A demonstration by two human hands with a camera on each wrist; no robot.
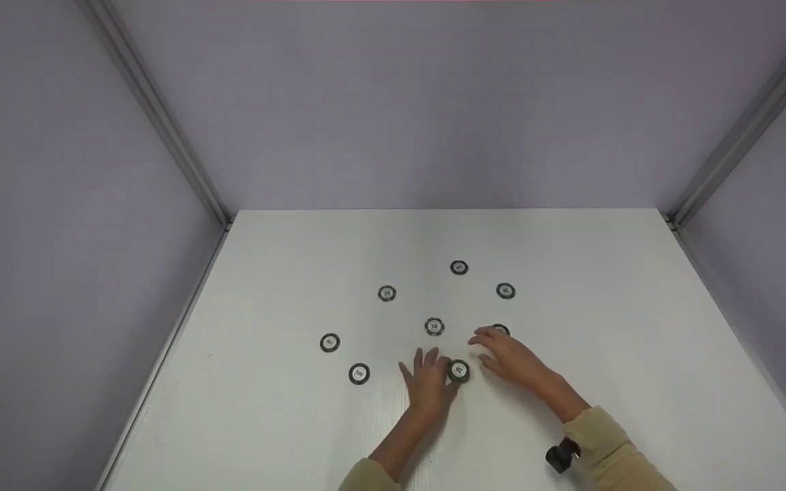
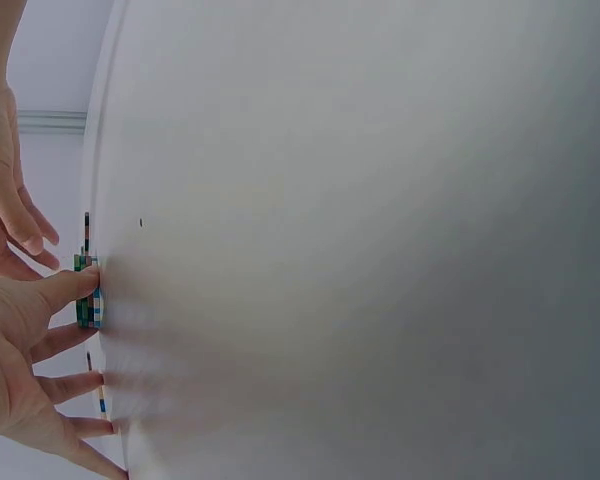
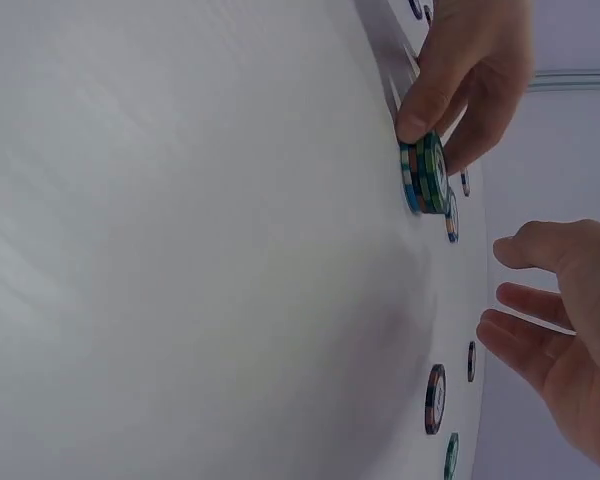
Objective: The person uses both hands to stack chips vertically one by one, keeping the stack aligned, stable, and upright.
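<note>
My left hand (image 1: 427, 385) pinches the poker chip stack (image 1: 458, 370) — thumb steadying its edge. Just beside the stack, my right hand (image 1: 510, 356) hovers over the surface (image 1: 284, 423), fingers loose, holding nothing.

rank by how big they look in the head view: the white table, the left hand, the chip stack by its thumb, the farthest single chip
1. White table, by far the largest.
2. Left hand.
3. Chip stack at the left thumb.
4. Farthest chip, only slightly smaller than the stack; it lies farther from the camera, so this last ranking is unsure.
</note>
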